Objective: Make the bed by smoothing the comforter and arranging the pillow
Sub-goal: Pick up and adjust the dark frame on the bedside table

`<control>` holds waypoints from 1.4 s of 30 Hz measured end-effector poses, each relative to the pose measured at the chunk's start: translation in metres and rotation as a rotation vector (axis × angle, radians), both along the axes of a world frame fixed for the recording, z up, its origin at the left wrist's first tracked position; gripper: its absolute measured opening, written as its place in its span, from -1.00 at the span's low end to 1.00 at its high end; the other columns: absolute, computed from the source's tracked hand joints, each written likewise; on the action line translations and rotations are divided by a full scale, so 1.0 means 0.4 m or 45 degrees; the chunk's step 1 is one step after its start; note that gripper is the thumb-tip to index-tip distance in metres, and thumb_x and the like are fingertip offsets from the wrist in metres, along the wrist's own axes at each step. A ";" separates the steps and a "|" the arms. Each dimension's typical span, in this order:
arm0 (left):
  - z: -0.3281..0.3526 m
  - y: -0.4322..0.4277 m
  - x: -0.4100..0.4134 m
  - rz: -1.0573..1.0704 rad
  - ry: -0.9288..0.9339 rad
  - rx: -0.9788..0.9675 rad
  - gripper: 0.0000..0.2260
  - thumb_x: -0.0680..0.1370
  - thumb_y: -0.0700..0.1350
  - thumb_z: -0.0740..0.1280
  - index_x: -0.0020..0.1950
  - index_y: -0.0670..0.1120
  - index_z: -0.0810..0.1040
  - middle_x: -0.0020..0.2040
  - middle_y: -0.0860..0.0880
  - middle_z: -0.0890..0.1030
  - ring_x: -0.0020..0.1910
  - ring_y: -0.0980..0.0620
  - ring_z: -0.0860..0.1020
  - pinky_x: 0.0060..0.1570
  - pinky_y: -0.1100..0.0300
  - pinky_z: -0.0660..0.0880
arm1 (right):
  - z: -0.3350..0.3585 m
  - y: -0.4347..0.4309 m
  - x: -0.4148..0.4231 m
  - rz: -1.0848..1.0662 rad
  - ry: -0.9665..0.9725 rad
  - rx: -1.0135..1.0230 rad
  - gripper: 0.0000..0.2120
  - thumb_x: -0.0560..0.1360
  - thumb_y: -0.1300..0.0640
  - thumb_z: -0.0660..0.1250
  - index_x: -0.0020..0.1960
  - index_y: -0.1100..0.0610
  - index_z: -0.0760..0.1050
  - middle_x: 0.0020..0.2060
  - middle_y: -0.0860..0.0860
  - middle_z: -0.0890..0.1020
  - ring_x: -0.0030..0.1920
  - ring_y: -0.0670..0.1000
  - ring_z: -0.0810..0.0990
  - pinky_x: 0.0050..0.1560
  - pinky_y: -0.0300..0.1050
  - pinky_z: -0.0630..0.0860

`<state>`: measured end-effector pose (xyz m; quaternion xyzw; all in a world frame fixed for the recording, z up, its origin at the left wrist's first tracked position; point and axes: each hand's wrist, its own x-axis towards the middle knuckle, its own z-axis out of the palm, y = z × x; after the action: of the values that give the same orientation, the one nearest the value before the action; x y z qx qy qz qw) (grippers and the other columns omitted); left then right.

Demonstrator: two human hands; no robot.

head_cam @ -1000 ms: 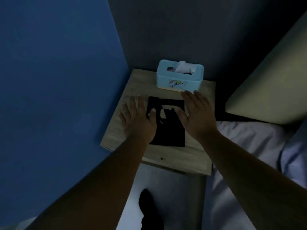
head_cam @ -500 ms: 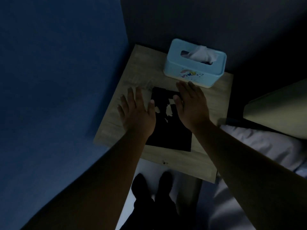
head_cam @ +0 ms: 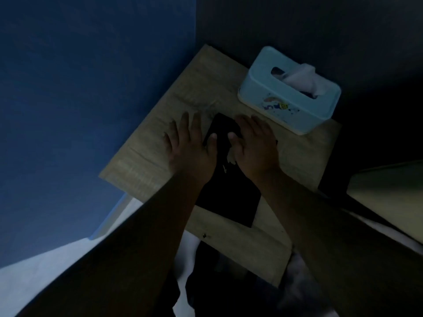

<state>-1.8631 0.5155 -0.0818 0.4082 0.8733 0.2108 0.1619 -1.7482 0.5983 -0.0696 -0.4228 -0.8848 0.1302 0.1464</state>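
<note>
The room is dim. My left hand (head_cam: 190, 143) and my right hand (head_cam: 254, 143) lie palm down, fingers spread, on a wooden bedside table (head_cam: 146, 163). Between and under them rests a flat black rectangular object (head_cam: 229, 200); both thumbs touch its upper part. Neither hand grips anything. A strip of white bedding (head_cam: 389, 234) shows at the right edge, behind my right forearm. Above it is a pale cushioned surface (head_cam: 389, 186), a pillow or headboard, I cannot tell which.
A light blue tissue box (head_cam: 290, 97) with a tissue sticking out stands at the table's far right corner, close to my right fingertips. A blue wall (head_cam: 80, 110) runs along the left. Pale floor (head_cam: 45, 266) and my dark-clad legs show below the table.
The view has tilted and swung left, so the bed has slid toward the right edge. Both hands stay flat on the table over the black object.
</note>
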 end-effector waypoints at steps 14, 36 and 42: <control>-0.104 -0.134 0.158 0.193 0.140 0.228 -0.50 0.61 0.12 -0.02 0.51 0.01 0.02 0.55 -0.06 0.05 0.52 -0.13 -0.08 0.45 -0.08 -0.16 | -0.072 -0.015 0.077 0.789 -0.052 -0.005 -0.55 0.49 0.07 0.28 0.36 0.09 0.38 0.34 0.07 0.45 0.32 0.12 0.39 0.32 -0.02 0.28; -0.044 -0.186 0.179 0.037 -0.133 -0.073 -0.49 0.60 0.11 0.03 0.51 -0.02 0.03 0.52 -0.15 0.13 0.48 -0.16 0.08 0.43 -0.13 0.10 | -0.064 -0.039 0.272 1.343 -0.715 0.293 -0.43 0.55 -0.16 0.13 0.47 0.07 0.17 0.44 0.07 0.29 0.35 0.08 0.29 0.27 0.03 0.31; -0.052 -0.175 0.175 0.122 -0.094 -0.119 -0.50 0.59 0.15 0.01 0.50 0.03 0.05 0.51 -0.15 0.11 0.46 -0.19 0.11 0.41 -0.15 0.07 | -0.067 -0.045 0.276 1.320 -0.653 0.363 -0.48 0.56 -0.11 0.16 0.42 0.15 0.28 0.39 0.12 0.38 0.32 0.13 0.39 0.22 0.03 0.37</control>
<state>-1.7930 0.4456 -0.1027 0.3498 0.8942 0.1921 0.2027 -1.6377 0.5803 -0.0963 0.0702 -0.9917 -0.0417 -0.0992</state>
